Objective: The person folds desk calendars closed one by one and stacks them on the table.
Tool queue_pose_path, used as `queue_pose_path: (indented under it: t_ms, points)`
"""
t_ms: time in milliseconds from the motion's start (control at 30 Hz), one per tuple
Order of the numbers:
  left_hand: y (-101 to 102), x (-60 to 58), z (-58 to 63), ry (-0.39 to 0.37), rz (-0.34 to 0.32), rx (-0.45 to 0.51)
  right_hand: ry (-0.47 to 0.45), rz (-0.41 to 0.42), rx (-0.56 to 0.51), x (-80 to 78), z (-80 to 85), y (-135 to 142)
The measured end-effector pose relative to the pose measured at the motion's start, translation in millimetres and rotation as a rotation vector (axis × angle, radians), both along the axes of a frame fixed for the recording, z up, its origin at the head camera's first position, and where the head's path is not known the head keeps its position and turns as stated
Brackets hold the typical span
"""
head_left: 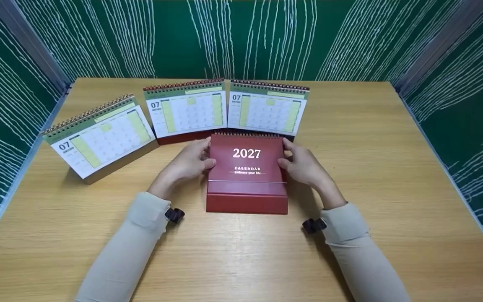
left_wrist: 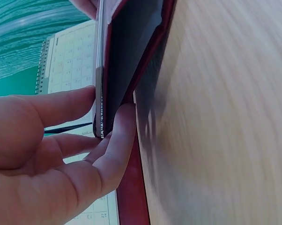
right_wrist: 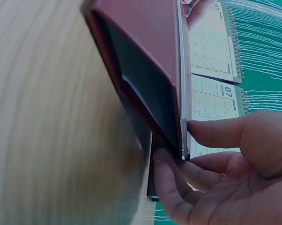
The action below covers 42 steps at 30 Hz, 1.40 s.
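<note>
A dark red desk calendar [head_left: 247,165] marked 2027 stands tent-like in the middle of the table, its spiral binding at the top facing away. My left hand [head_left: 191,161] grips its left edge, thumb on the front cover and fingers behind. On the opposite edge my right hand [head_left: 304,163] holds it the same way. In the left wrist view the thumb [left_wrist: 68,105] presses the cover side. From the right wrist view, the calendar's hollow triangular inside [right_wrist: 136,77] shows, with the right fingers [right_wrist: 171,187] curled behind the binding end.
Behind the red calendar stand two desk calendars opened to month 07, a red-based one [head_left: 191,111] and a dark-based one [head_left: 268,107]. A third calendar [head_left: 103,138] stands angled at the left. Green walls [head_left: 241,40] with white streaks enclose the wooden table [head_left: 392,188].
</note>
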<state>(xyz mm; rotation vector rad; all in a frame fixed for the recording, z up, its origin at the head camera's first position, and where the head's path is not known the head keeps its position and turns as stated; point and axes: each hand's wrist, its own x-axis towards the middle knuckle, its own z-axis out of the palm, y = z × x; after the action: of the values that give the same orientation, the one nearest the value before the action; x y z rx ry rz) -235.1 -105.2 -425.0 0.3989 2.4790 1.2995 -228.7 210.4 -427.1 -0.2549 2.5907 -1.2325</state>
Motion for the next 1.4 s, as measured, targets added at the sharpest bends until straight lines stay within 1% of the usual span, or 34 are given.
queue_pose_path:
  t_ms: [267,433,567,667,867,1000,1167,1233,1400]
  points:
    - [0.6,-1.3,-1.9,0.003,0.004,-0.013,0.006,0.015,0.005,1.2,-2.6,-2.0]
    - [1.4,-1.3,-2.8,0.013,0.0,-0.02,0.006,0.022,0.053,2.1,-3.7,-2.4]
    - [2.0,-1.0,-4.5,-0.001,-0.002,-0.016,0.013,0.035,0.099,2.4,-5.1,-2.1]
    - [2.4,-0.4,-5.1,-0.016,0.001,-0.022,0.006,0.045,0.113,2.7,-5.5,-1.8]
    - [3.1,0.6,-4.3,-0.008,-0.009,-0.029,0.021,0.064,0.13,2.6,-5.5,-1.7]
    - [4.6,0.6,-1.4,-0.015,0.005,-0.073,0.028,0.073,0.129,1.4,-6.1,-2.2]
    - [6.0,0.1,0.3,0.002,0.011,-0.139,0.03,0.078,0.127,0.3,-7.5,-2.7]
    - [6.2,0.3,-0.2,0.008,0.011,-0.155,0.034,0.078,0.128,0.3,-7.8,-3.1]
    - [6.6,1.2,-0.9,-0.006,0.017,-0.176,0.039,0.095,0.143,1.2,-7.9,-3.0]
